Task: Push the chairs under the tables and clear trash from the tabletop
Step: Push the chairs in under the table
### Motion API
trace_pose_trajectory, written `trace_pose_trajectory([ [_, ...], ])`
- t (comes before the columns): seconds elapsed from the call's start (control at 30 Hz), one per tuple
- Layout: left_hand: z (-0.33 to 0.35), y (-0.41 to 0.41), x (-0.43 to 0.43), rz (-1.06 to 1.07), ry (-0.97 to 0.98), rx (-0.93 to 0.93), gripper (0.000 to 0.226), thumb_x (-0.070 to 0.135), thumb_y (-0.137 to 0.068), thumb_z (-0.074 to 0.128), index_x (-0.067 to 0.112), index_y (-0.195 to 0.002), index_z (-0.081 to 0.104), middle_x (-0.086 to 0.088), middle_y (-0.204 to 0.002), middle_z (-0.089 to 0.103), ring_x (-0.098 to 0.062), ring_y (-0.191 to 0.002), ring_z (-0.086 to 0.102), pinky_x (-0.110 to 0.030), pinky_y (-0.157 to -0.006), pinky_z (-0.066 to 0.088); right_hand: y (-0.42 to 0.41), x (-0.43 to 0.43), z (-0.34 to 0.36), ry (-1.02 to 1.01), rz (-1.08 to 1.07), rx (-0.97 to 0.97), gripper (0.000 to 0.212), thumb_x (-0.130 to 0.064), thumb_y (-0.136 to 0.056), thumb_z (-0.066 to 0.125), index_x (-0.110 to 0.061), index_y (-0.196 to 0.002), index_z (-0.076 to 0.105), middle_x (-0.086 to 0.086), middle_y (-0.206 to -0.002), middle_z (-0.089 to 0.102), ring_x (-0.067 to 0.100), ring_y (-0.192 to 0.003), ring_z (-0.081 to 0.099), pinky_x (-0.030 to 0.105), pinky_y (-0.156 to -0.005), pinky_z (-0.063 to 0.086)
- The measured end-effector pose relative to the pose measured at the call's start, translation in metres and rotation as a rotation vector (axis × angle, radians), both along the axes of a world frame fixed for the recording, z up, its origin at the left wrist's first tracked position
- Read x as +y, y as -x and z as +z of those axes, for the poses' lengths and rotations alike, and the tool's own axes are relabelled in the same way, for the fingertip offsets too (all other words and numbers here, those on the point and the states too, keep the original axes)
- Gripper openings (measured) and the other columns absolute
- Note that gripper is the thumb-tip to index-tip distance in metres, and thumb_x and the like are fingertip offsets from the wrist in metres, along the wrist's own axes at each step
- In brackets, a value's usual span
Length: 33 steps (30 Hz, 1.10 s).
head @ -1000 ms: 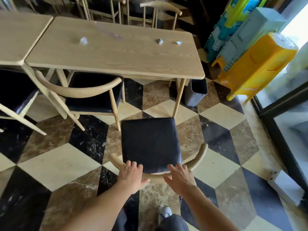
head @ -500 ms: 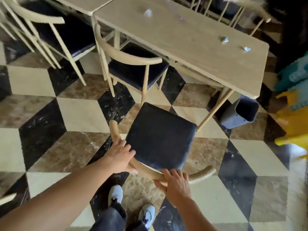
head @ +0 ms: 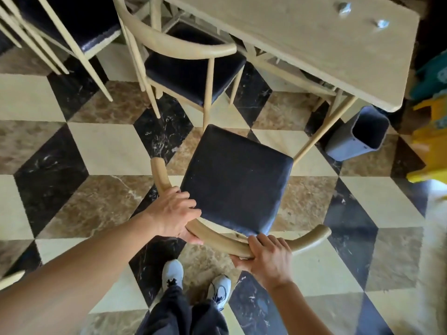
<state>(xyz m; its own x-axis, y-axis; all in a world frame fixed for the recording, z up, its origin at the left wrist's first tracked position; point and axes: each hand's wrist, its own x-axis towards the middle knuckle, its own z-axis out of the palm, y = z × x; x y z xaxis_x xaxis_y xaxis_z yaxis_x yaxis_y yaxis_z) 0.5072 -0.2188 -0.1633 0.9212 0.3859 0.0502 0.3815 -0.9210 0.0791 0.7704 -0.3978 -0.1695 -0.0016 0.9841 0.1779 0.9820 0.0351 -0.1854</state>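
left hand [head: 173,215] and right hand [head: 267,256]: fingers wrapped round chair [head: 235,182] backrest | chair: on floor, out from surface [head: 302,44], angled | risk: skewed push jams seat on table leg [head: 325,131] or neighbouring chair [head: 193,73]; trash [head: 344,7] uncleared

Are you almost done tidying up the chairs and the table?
Not yet. One black-seated wooden chair already sits partly under the light wooden table. In hand: the left hand and right hand grip the curved backrest of the black-cushioned chair, which stands clear of the table. Left: two small crumpled wrappers on the tabletop.
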Motion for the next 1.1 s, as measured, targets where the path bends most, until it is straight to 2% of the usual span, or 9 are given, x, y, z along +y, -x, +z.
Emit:
trace_pose_trajectory([
  [0.2,-0.015,-0.007,0.016,-0.025,0.018,-0.125,0.077,0.089,-0.078,0.042,0.016,-0.065,0.063,0.002,-0.063,0.057,-0.024,-0.056,0.054,-0.031,-0.054,0.045,-0.004,0.012,0.002,-0.039,-0.014,0.013,0.057,-0.072,-0.073,0.07,-0.018,-0.062,0.054,-0.004,-0.054,0.046,0.022,-0.048,0.052,0.031,-0.051,0.047],
  [0.33,-0.015,-0.015,0.033,-0.054,0.001,-0.16,0.071,0.086,-0.075,0.051,0.017,-0.064,0.061,0.003,-0.061,0.056,-0.022,-0.054,0.053,-0.028,-0.053,0.041,-0.009,0.026,0.003,-0.061,-0.016,0.006,0.061,-0.076,-0.077,0.066,-0.018,-0.062,0.055,-0.005,-0.054,0.046,0.021,-0.047,0.051,0.031,-0.05,0.045],
  [0.53,-0.014,-0.033,0.06,-0.073,0.007,-0.206,0.071,0.086,-0.077,0.048,0.017,-0.064,0.061,0.003,-0.06,0.056,-0.023,-0.054,0.053,-0.028,-0.052,0.04,-0.026,0.049,0.004,-0.061,-0.015,-0.011,0.06,-0.076,-0.077,0.065,-0.019,-0.064,0.055,-0.005,-0.055,0.045,0.02,-0.048,0.051,0.03,-0.048,0.045],
  [0.73,-0.014,-0.052,0.085,-0.073,-0.01,-0.207,0.073,0.086,-0.077,0.043,0.017,-0.065,0.062,0.002,-0.061,0.056,-0.023,-0.054,0.054,-0.028,-0.053,0.038,-0.043,0.075,0.006,-0.058,-0.014,0.008,0.065,-0.081,-0.086,0.049,-0.019,-0.065,0.052,-0.005,-0.056,0.045,0.021,-0.049,0.053,0.032,-0.05,0.048],
  [0.93,-0.014,-0.075,0.118,-0.069,0.001,-0.219,0.074,0.087,-0.077,0.044,0.017,-0.063,0.062,0.002,-0.059,0.055,-0.021,-0.052,0.051,-0.024,-0.053,0.035,-0.064,0.106,0.006,-0.049,-0.032,0.008,0.067,-0.083,-0.082,0.055,-0.019,-0.064,0.049,-0.004,-0.055,0.043,0.02,-0.047,0.051,0.032,-0.046,0.046],
  [1.1,-0.018,-0.096,0.148,-0.069,0.002,-0.246,0.074,0.087,-0.077,0.047,0.016,-0.065,0.065,0.002,-0.061,0.059,-0.021,-0.054,0.054,-0.025,-0.052,0.043,-0.086,0.137,0.007,-0.094,-0.03,0.027,0.064,-0.077,-0.08,0.062,-0.018,-0.06,0.045,-0.004,-0.052,0.04,0.018,-0.043,0.047,0.03,-0.043,0.044],
])
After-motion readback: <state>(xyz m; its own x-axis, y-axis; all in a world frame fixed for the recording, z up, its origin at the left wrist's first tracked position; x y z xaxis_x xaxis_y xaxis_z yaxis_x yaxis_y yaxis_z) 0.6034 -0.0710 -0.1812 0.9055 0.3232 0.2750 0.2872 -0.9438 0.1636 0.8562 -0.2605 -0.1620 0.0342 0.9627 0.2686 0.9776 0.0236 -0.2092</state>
